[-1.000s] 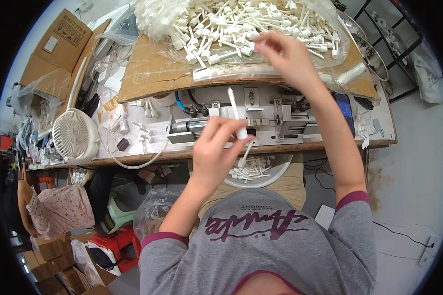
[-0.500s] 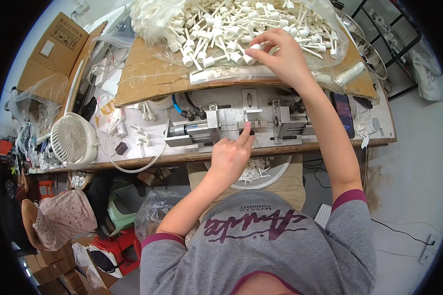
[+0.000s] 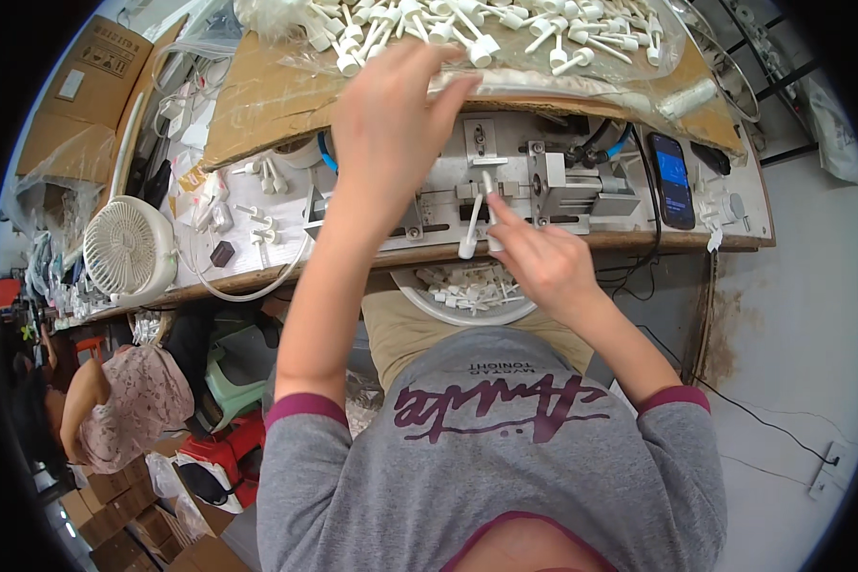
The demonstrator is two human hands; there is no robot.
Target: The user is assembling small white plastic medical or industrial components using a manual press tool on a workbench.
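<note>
My left hand (image 3: pixel 386 129) is raised at the near edge of the pile of white plastic sticks with round cup-shaped heads (image 3: pixel 562 33). Its thumb and forefinger are apart, and nothing shows between them. At the metal clamping fixture (image 3: pixel 481 143), my right hand (image 3: pixel 548 267) closes its fingertips on a white plastic stick (image 3: pixel 489 181) at the middle block, partly hidden by the fingers. Just left of those fingers, another white stick (image 3: pixel 470 231) slants down, head lowest, over the table's front edge; whether it is held or loose I cannot tell.
A round tub (image 3: pixel 415 297) with several white pieces sits below the table edge at my lap. Brown cardboard (image 3: pixel 286 105) lies under the pile, above the fixture. A phone (image 3: pixel 672 181) lies at the right, a small white fan (image 3: pixel 129 250) at the left. Another person (image 3: pixel 133 410) sits far left.
My right hand has come down from the pile to the fixture. My left hand has left the fixture and risen to the pile. A slanted white stick now shows by the fixture.
</note>
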